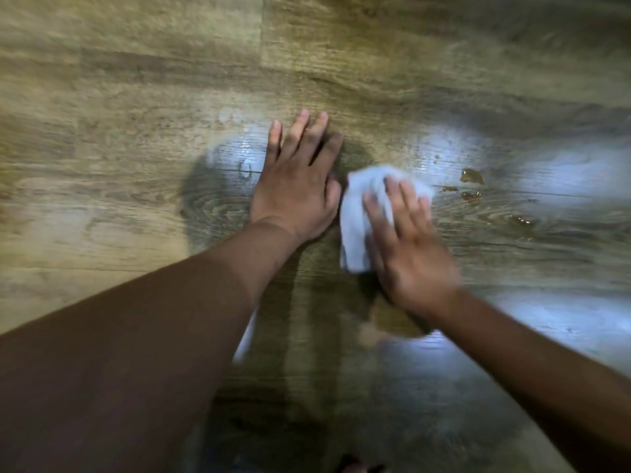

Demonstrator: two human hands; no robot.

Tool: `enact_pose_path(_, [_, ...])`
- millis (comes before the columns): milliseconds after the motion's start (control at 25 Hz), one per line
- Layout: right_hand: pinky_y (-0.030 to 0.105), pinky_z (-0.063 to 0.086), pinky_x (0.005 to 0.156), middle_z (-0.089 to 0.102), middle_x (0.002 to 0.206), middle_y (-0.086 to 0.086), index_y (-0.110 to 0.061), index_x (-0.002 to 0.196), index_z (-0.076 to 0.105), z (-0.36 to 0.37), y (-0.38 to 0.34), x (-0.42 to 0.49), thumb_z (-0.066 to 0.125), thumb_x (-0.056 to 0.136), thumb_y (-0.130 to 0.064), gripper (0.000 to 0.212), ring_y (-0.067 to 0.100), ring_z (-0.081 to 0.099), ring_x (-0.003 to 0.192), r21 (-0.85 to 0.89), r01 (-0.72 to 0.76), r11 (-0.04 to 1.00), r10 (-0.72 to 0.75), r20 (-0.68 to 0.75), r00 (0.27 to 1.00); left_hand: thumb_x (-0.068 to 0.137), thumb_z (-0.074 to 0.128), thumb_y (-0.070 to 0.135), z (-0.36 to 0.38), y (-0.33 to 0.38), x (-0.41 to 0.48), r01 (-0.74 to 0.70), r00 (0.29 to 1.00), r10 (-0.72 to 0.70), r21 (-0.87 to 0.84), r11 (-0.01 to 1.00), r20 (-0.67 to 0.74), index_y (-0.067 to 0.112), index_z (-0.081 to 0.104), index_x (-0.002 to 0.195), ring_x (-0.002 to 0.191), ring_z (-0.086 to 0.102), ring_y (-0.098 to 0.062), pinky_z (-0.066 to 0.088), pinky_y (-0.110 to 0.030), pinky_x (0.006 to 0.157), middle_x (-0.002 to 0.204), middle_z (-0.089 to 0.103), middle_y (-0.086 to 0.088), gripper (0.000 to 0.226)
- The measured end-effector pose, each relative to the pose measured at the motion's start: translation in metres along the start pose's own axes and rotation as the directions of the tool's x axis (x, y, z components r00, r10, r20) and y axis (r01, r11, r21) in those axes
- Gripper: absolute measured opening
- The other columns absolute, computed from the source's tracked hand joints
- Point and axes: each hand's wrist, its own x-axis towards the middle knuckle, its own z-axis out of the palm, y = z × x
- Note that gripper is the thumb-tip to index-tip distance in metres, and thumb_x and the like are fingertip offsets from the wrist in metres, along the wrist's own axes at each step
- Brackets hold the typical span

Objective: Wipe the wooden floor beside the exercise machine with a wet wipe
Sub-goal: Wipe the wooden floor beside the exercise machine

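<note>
The wooden floor [136,138] fills the whole head view. My right hand [409,247] lies flat on a crumpled white wet wipe [358,213] and presses it to the boards; the hand is blurred. My left hand [297,186] rests palm down on the floor just left of the wipe, fingers spread and holding nothing. Several brown liquid spots [473,177] sit on the boards right of the wipe. The exercise machine is out of view.
Bright light reflections [563,179] shine on the glossy boards to the right and near the left hand. My shadow darkens the floor [307,370] between my forearms. A small dark shape [351,467] peeks in at the bottom edge.
</note>
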Motion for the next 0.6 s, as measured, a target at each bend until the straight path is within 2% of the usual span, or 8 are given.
enact_pose_path(40, [0.052,0.006,0.122,0.01,0.161,0.025,-0.01,0.155,0.021,-0.008,0.011,0.046,0.02,0.101,-0.036,0.06,0.041,0.006,0.15,0.009,-0.063,0.998,0.063,-0.059,0.996,0.085,0.035,0.033,0.0,0.001,-0.001,0.002,1.0,-0.002,-0.001,1.0,-0.006,0.016,0.04,0.146,0.149,0.018,-0.029,0.003,-0.05,0.121,0.159,0.03,-0.008,0.063])
enact_pose_path(120, [0.049,0.002,0.123,0.002,0.163,0.022,-0.013,0.156,0.016,-0.031,0.037,0.132,0.019,0.103,-0.036,0.058,0.038,0.0,0.151,0.018,-0.136,0.99,0.137,-0.077,0.987,0.086,0.035,0.034,0.0,0.003,-0.001,0.004,1.0,-0.004,0.007,1.0,-0.031,0.017,0.04,0.147,0.149,0.018,-0.028,0.004,-0.049,0.122,0.159,0.031,-0.007,0.063])
enact_pose_path(200, [0.049,0.002,0.123,0.0,0.164,0.02,-0.016,0.157,0.013,-0.038,0.047,0.158,0.022,0.105,-0.035,0.057,0.036,-0.002,0.152,0.028,-0.198,0.98,0.199,-0.06,0.978,0.087,0.035,0.035,0.0,0.003,-0.002,0.004,1.0,-0.005,-0.003,1.0,-0.022,0.018,0.039,0.147,0.149,0.018,-0.027,0.004,-0.048,0.122,0.159,0.03,-0.006,0.063])
enact_pose_path(320, [0.051,0.002,0.123,0.003,0.163,0.022,-0.015,0.157,0.014,-0.013,0.022,0.083,0.021,0.104,-0.037,0.058,0.038,0.0,0.152,0.044,-0.213,0.976,0.216,-0.078,0.973,0.087,0.038,0.033,-0.001,0.004,-0.002,0.014,1.0,-0.014,0.006,1.0,-0.024,0.018,0.041,0.145,0.149,0.018,-0.027,0.005,-0.049,0.122,0.159,0.03,-0.007,0.06])
enact_pose_path(440, [0.056,0.01,0.122,0.006,0.162,0.024,-0.014,0.157,0.015,0.011,-0.027,-0.044,0.024,0.103,-0.038,0.06,0.04,0.003,0.151,0.012,-0.029,1.0,0.029,0.031,0.999,0.087,0.038,0.032,0.001,0.0,0.001,0.009,1.0,-0.009,0.004,1.0,-0.005,0.017,0.04,0.145,0.15,0.014,-0.028,0.005,-0.05,0.122,0.16,0.028,-0.006,0.061])
enact_pose_path(520, [0.056,0.012,0.121,0.007,0.162,0.024,-0.014,0.157,0.015,0.014,-0.02,-0.05,0.025,0.102,-0.039,0.061,0.039,0.004,0.151,-0.008,-0.011,1.0,0.012,0.059,0.998,0.086,0.035,0.033,0.0,0.001,0.0,0.016,1.0,-0.016,0.005,1.0,0.007,0.017,0.038,0.147,0.15,0.013,-0.028,0.004,-0.05,0.122,0.16,0.027,-0.006,0.062])
enact_pose_path(600, [0.056,0.008,0.121,0.009,0.16,0.029,-0.01,0.156,0.018,0.003,-0.005,0.009,0.023,0.102,-0.04,0.061,0.042,0.004,0.15,-0.023,-0.125,0.992,0.125,-0.009,0.992,0.086,0.035,0.033,0.0,0.001,0.001,0.01,1.0,-0.01,-0.008,1.0,-0.009,0.016,0.041,0.146,0.15,0.016,-0.029,0.005,-0.05,0.122,0.159,0.029,-0.007,0.063])
